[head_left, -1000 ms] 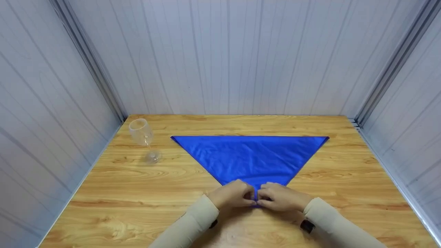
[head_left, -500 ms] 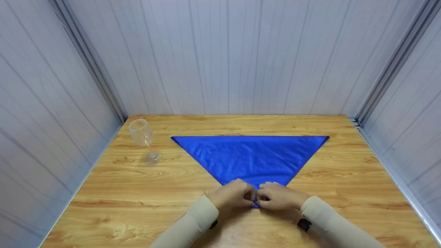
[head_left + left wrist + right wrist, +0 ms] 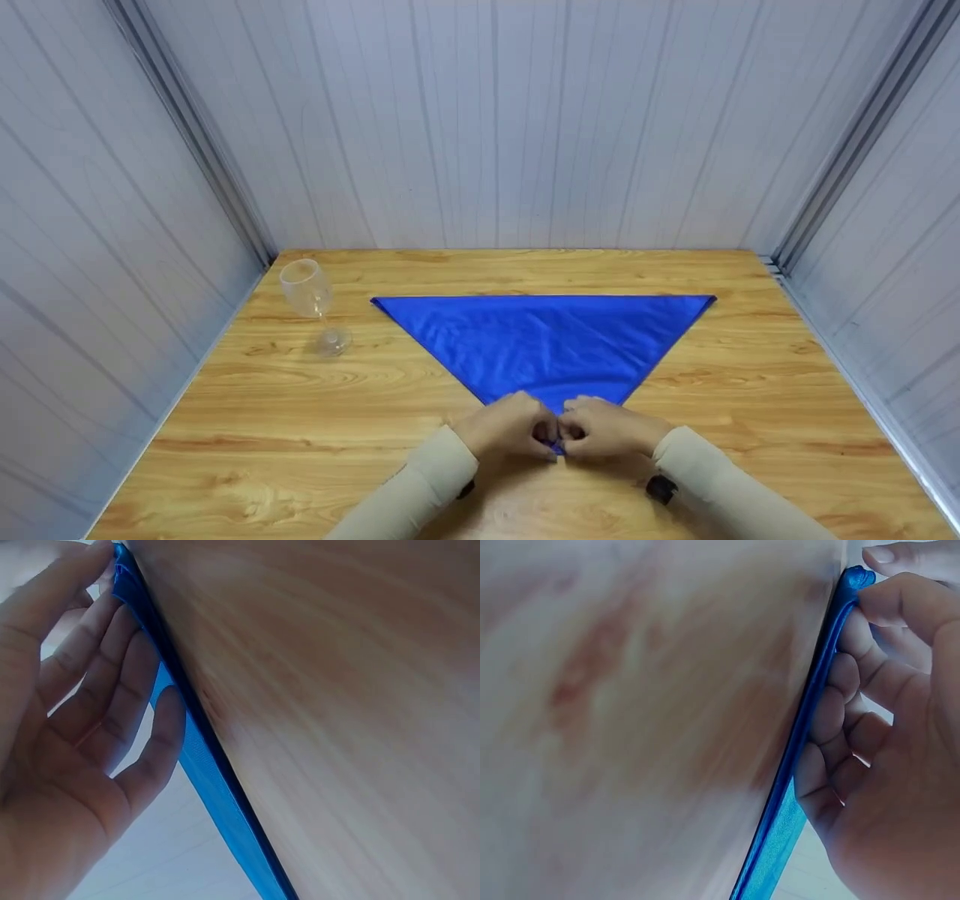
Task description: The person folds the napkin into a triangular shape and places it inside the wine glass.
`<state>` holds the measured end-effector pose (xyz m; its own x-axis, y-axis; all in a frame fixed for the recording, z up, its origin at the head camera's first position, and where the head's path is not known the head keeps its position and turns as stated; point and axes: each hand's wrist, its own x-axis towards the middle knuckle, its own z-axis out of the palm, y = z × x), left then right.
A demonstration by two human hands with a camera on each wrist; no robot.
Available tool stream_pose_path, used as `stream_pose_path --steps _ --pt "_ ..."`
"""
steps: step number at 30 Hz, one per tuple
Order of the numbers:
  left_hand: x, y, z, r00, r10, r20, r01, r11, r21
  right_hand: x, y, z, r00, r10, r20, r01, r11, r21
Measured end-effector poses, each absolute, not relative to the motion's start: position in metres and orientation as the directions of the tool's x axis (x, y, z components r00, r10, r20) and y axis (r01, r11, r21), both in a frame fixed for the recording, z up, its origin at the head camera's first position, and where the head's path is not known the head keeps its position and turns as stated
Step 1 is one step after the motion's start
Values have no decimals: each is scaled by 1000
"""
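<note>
A shiny blue cloth napkin [image 3: 540,337] lies as a triangle on the wooden table, its long straight edge at the back and its point towards the person. Both hands meet at that near point, where the edge is turned into a small narrow roll. My left hand [image 3: 510,426] has its fingers bent against the cloth and its thumb at the rolled tip [image 3: 120,570]. With thumb and index finger, my right hand [image 3: 616,427] pinches the roll from the other side; its remaining fingers curl along the folded edge [image 3: 810,697]. The hands hide most of the rolled part.
A clear wine glass [image 3: 307,292] stands upright at the back left of the table [image 3: 300,450]. Pale panelled walls [image 3: 495,127] rise behind and on both sides. Beige sleeves [image 3: 412,487] cover the arms, with a small black device [image 3: 661,489] under the right wrist.
The fingers have shifted slightly at the napkin's near point; the left thumb has moved a little down towards the person. The napkin's body and the glass have stayed in place.
</note>
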<state>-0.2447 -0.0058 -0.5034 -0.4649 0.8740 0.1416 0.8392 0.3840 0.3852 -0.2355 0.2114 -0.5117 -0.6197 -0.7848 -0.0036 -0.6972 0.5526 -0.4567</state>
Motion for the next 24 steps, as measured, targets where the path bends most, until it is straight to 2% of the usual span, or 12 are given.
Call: stream_pose_path --steps 5,12,20,24 --pt "-244 -3 -505 -495 860 121 824 421 381 -234 212 -512 -632 -775 -1 -677 553 -485" --pt "-241 0 -504 -533 836 128 823 477 309 -231 213 -514 -656 -754 21 -653 554 -516" --pt "-242 -1 -505 -565 818 106 783 491 382 -228 219 -516 -586 -802 118 -744 474 -471" --pt "-246 -4 -506 -551 829 93 781 473 409 -228 219 -513 -564 -813 146 -768 451 -456"
